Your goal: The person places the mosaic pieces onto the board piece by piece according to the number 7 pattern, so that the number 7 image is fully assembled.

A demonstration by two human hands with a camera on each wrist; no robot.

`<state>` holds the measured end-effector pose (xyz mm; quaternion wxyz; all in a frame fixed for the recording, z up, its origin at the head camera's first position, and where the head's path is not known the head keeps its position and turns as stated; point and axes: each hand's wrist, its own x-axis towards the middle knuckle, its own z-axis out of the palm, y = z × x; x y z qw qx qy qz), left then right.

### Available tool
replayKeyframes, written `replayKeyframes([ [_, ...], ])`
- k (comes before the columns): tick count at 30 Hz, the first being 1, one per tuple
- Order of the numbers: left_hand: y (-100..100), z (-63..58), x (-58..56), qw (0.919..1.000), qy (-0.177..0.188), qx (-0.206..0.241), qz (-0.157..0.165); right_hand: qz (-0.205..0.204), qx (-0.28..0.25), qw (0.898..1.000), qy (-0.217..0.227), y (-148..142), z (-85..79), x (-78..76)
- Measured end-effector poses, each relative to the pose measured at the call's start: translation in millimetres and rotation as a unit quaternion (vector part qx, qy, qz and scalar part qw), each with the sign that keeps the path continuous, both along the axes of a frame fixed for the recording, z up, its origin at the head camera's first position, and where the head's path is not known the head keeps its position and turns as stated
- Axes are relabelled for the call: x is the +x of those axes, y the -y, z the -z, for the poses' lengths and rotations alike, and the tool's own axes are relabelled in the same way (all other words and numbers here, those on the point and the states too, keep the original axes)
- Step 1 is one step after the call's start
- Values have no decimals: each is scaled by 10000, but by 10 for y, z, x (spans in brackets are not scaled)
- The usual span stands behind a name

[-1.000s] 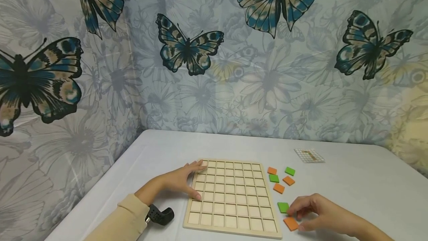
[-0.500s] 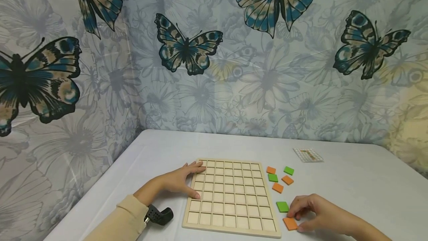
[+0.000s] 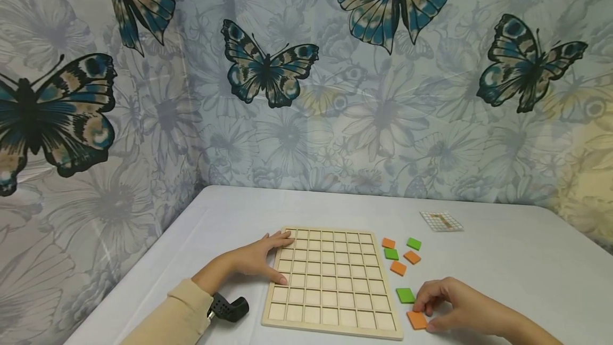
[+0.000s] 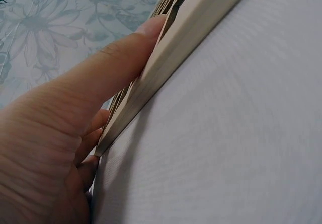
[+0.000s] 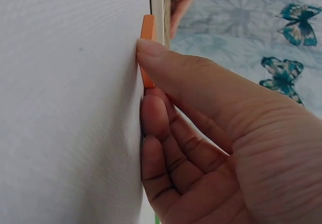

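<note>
A wooden board (image 3: 330,284) marked off in square cells lies on the white table. My left hand (image 3: 256,259) rests spread along its left edge, with the thumb and fingertips over the rim. In the left wrist view the thumb (image 4: 115,58) lies straight across the board's frame (image 4: 166,58). Right of the board's near corner, my right hand (image 3: 455,305) pinches an orange square tile (image 3: 416,321) between thumb and index finger, flat at the table. The right wrist view shows this tile (image 5: 147,27) edge-on at the thumb tip, with the other fingers curled below.
A green tile (image 3: 405,295) lies just beyond the pinched one. Farther back are several loose orange and green tiles, among them a green one (image 3: 414,244). A card with a grid pattern (image 3: 441,221) lies at the back right. A black wrist device (image 3: 230,307) sits by the left sleeve.
The right hand and the orange tile have shifted very slightly to the right, away from the board. The left hand and board stay as they were.
</note>
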<state>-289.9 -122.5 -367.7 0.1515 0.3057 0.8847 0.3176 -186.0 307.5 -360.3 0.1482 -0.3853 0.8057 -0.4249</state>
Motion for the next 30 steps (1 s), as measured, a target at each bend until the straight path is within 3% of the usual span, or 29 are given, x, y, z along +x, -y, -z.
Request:
replayKeyframes([
  [9,-20,-18,9,10000,48,-70,10,35,9,10000,-34,1,6,12],
  [15,-20,-16,-4,10000,9,-68,69,-112,-6,9995,-290,-10,25,4],
  [24,-16,-11,-14,9999,-18,-96,101,137,155,9998,-35,6,-40,9],
  [30,-27,-21,-10,9998,6,-180,51,182,198,9996,-103,40,-73,4],
])
